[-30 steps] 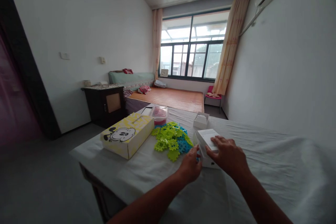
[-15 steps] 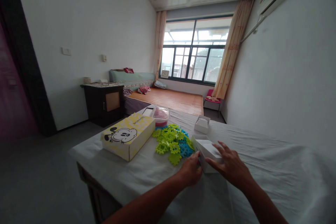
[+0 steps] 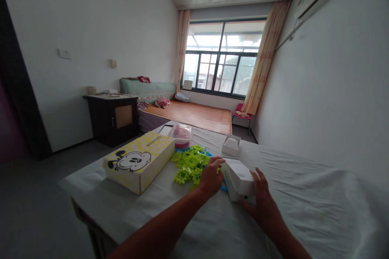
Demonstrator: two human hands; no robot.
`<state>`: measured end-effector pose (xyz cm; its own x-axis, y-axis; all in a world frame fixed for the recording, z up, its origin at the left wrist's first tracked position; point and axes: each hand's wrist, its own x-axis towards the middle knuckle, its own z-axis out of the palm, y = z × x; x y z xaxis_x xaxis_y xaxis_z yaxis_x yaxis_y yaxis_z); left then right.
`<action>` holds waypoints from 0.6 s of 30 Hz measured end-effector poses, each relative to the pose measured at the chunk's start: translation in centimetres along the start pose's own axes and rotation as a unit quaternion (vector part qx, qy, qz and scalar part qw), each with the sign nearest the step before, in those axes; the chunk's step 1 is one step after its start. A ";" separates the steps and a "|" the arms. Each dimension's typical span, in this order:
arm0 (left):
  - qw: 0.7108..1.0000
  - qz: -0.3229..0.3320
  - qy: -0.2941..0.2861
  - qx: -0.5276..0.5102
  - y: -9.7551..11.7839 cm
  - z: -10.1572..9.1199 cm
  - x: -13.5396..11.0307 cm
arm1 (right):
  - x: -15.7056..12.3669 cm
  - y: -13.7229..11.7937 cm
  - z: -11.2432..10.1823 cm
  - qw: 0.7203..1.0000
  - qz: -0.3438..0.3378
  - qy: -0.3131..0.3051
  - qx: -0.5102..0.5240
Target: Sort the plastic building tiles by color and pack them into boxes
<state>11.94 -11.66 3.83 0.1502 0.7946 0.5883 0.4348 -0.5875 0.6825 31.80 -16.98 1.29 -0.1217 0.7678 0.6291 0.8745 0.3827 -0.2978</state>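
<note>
A white box [image 3: 229,184] sits on the cloth in front of me, a paler white inner piece [image 3: 243,175] tilted in its top. My right hand [image 3: 261,199] grips the right side, fingers along the inner piece and thumb low at the near end. At the far left corner is my left hand [image 3: 212,176], fingers bent against the box's edge; their exact contact is hard to see. Behind that hand lies a heap of lime-green and blue plastic interlocking pieces [image 3: 190,164], partly hidden. Beyond the box stands a small open white box [image 3: 231,145] with something white inside.
A yellow-and-white cartoon-dog carton [image 3: 138,162] stands on the left of the cloth-covered table [image 3: 291,194]. A clear-lidded container with pink contents [image 3: 181,134] is at the back. Past the table are a bed [image 3: 194,115] and a dark cabinet [image 3: 112,119].
My left hand has shifted from the box's near left side to its far left corner. The inner piece now tilts higher, and my right hand has moved down its right side.
</note>
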 end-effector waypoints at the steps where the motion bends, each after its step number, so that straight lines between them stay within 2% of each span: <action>1: 1.000 0.005 0.014 0.012 -0.2 -0.2 0.1 | 0.1 0.1 -0.2 1.000 -0.003 -0.012 0.007; 4: 0.998 0.016 0.013 0.063 -1.2 -0.8 -0.4 | 0.2 0.7 -0.1 0.999 -0.009 -0.044 0.022; 8: 0.986 0.044 -0.085 0.137 -2.1 -0.8 -1.5 | 0.2 1.7 0.8 0.999 -0.042 -0.024 0.022; 12: 0.971 0.083 -0.148 0.170 -2.2 -0.6 -2.1 | 0.0 2.0 1.4 0.997 -0.072 -0.019 -0.019; 15: 0.965 0.096 -0.166 0.176 -2.1 -0.7 -2.2 | 0.1 2.1 1.0 0.994 -0.092 -0.028 -0.045; 18: 0.965 0.096 -0.169 0.177 -2.2 -0.7 -2.1 | 0.4 2.3 0.0 0.994 -0.065 -0.042 -0.071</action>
<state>10.03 -12.21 1.41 0.5128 0.7162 0.4734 0.6367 -0.6871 0.3499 33.79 -15.78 0.81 -0.2719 0.7583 0.5925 0.9055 0.4101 -0.1093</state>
